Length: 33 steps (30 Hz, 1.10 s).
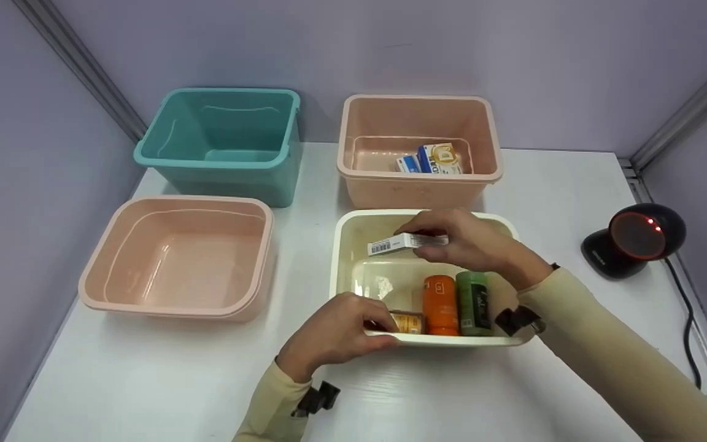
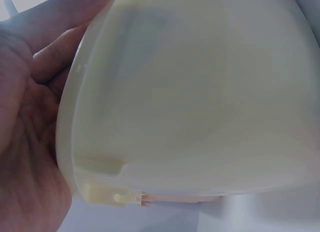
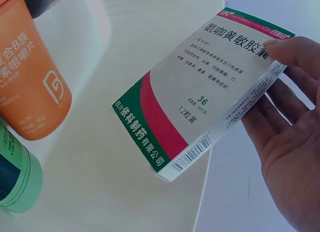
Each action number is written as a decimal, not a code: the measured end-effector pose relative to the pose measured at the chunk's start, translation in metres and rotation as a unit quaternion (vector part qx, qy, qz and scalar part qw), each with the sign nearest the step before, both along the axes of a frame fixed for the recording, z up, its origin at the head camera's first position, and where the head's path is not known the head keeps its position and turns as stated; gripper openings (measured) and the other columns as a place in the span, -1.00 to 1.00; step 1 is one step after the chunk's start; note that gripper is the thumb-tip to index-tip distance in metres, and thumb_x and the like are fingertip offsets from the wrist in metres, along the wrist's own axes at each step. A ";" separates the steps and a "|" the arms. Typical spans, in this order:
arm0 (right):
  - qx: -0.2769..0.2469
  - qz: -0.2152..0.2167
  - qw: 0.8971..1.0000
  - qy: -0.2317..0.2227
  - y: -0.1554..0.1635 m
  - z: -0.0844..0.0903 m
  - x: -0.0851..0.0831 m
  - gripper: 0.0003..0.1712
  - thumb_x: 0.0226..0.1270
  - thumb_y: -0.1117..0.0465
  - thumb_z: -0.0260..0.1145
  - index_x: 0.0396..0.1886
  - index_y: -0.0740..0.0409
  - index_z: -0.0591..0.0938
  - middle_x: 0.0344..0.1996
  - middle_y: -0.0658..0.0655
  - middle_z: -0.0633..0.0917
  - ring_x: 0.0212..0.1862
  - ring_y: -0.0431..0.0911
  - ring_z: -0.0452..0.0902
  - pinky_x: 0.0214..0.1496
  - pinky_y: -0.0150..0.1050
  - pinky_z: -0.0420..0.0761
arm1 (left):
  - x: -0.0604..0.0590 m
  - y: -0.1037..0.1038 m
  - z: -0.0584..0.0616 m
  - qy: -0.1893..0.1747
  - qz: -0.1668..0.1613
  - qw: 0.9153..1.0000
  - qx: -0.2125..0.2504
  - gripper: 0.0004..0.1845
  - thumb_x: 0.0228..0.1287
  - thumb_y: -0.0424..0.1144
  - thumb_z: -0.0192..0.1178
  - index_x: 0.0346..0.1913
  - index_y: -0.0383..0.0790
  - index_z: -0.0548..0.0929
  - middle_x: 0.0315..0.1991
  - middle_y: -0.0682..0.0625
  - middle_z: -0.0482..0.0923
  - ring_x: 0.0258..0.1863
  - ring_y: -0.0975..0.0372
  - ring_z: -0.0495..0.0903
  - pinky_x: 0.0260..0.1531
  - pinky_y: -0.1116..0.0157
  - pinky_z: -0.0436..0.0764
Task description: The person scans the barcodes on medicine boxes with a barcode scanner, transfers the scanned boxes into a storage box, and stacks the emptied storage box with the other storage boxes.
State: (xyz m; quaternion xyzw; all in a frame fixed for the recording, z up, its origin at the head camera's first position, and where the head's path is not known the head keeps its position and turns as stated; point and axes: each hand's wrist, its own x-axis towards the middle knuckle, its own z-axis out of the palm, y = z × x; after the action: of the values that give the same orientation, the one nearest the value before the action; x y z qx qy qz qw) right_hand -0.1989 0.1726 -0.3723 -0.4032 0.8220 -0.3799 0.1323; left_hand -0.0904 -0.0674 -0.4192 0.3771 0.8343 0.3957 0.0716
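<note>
1. A white worktop carries the scene, pictured with a person in pale sleeves bent to the work.
2. A cream bin sits at the centre of the dial. A pink bin lies at 9 o'clock, a teal bin at 10 and a second pink bin at 12.
3. A black scanner, its face lit red, stands at 3 o'clock (its cable trails down the worktop's right side).
4. The left hand, at 8 o'clock, grips the cream bin's near rim, thumb outside and fingers over the inner side.
5. The right hand, at 1 o'clock, grasps a medicine carton by one end, thumb across its printed face.
6. Inside the cream bin, an orange bottle is at 5 o'clock and a green bottle beside it at 4.
7. The medicine carton, white, green and magenta, is tilted above the cream bin's interior at 11 o'clock.
8. Two small boxes, blue and white, rest in the second pink bin.
9. A yellow-labelled item, partly hidden, lies near 7 o'clock by the left hand's fingers.
</note>
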 end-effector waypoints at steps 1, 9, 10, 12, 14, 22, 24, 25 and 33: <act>-0.005 -0.001 1.000 -0.001 0.001 0.001 0.000 -0.66 0.31 0.32 0.33 0.07 0.04 0.70 -0.10 -0.09 0.69 -0.14 -0.14 0.56 -0.01 -0.12 0.55 | 0.000 0.000 0.000 -0.001 0.000 1.000 0.000 -0.90 0.16 -0.19 0.43 -0.33 -0.13 0.79 -0.37 0.22 0.64 -0.40 0.44 0.50 -0.32 0.41 0.48; -0.067 -0.008 0.997 -0.024 0.008 0.005 0.001 -0.63 0.32 0.33 0.35 0.12 0.09 0.69 -0.07 -0.04 0.69 -0.09 -0.09 0.59 0.07 -0.04 0.55 | 0.000 0.001 0.000 -0.013 0.001 1.000 0.000 -0.91 0.18 -0.21 0.42 -0.31 -0.15 0.80 -0.36 0.19 0.65 -0.38 0.41 0.53 -0.28 0.23 0.56; -0.074 -0.011 0.997 -0.025 0.009 0.005 0.002 -0.63 0.31 0.35 0.35 0.11 0.13 0.69 -0.07 -0.02 0.69 -0.08 -0.07 0.59 0.06 -0.04 0.55 | 0.000 0.001 0.000 -0.012 0.001 1.000 0.000 -0.91 0.18 -0.20 0.42 -0.31 -0.15 0.80 -0.36 0.19 0.65 -0.38 0.42 0.53 -0.28 0.23 0.57; -0.082 -0.020 0.996 -0.026 0.010 0.007 0.003 -0.63 0.30 0.38 0.35 0.11 0.19 0.67 -0.06 0.03 0.69 -0.06 -0.05 0.60 0.06 -0.05 0.56 | 0.000 0.001 -0.001 -0.012 0.001 1.000 0.001 -0.91 0.18 -0.21 0.42 -0.31 -0.15 0.80 -0.37 0.19 0.65 -0.38 0.43 0.53 -0.27 0.24 0.57; -0.084 -0.035 0.995 -0.028 0.012 0.009 0.004 -0.63 0.29 0.39 0.35 0.11 0.22 0.66 -0.05 0.06 0.69 -0.03 -0.03 0.60 0.05 -0.07 0.57 | 0.000 0.001 -0.001 -0.011 0.001 1.000 0.001 -0.91 0.18 -0.21 0.42 -0.31 -0.15 0.80 -0.37 0.19 0.65 -0.38 0.43 0.54 -0.26 0.24 0.57; -0.135 -0.074 0.986 -0.069 0.021 0.013 0.008 -0.65 0.28 0.46 0.33 0.07 0.34 0.64 -0.03 0.15 0.66 0.01 0.03 0.59 0.07 -0.15 0.56 | 0.000 0.001 -0.001 -0.019 0.010 1.000 -0.006 -0.92 0.15 -0.23 0.44 -0.31 -0.13 0.80 -0.37 0.22 0.63 -0.40 0.40 0.51 -0.30 0.40 0.49; -0.152 -0.081 0.981 -0.084 0.023 0.013 0.009 -0.62 0.27 0.49 0.31 0.10 0.38 0.62 -0.01 0.18 0.64 0.03 0.06 0.59 0.08 -0.16 0.55 | 0.000 0.001 0.000 -0.019 0.012 1.000 -0.006 -0.92 0.15 -0.23 0.44 -0.31 -0.13 0.80 -0.38 0.22 0.63 -0.41 0.40 0.50 -0.31 0.42 0.46; -0.158 -0.085 0.980 -0.090 0.025 0.013 0.009 -0.60 0.26 0.50 0.31 0.11 0.39 0.61 0.01 0.19 0.63 0.03 0.07 0.59 0.08 -0.16 0.55 | 0.000 0.001 0.000 -0.019 0.013 1.000 -0.006 -0.92 0.15 -0.22 0.44 -0.31 -0.13 0.80 -0.38 0.22 0.63 -0.42 0.41 0.50 -0.32 0.42 0.46; -0.188 -0.116 0.970 -0.105 0.033 0.014 0.010 -0.55 0.23 0.52 0.32 0.15 0.42 0.57 0.03 0.26 0.63 0.01 0.10 0.61 0.04 -0.18 0.57 | 0.000 0.001 0.000 -0.020 0.015 1.000 -0.012 -0.91 0.14 -0.21 0.45 -0.31 -0.13 0.81 -0.40 0.22 0.63 -0.44 0.41 0.49 -0.34 0.43 0.46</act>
State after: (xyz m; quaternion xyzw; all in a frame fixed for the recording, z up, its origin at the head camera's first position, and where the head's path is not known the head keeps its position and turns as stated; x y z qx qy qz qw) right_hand -0.1890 0.2059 -0.3581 -0.2807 0.7586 -0.5802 0.0950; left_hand -0.0902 -0.0662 -0.4191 0.3554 0.8431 0.3941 0.0868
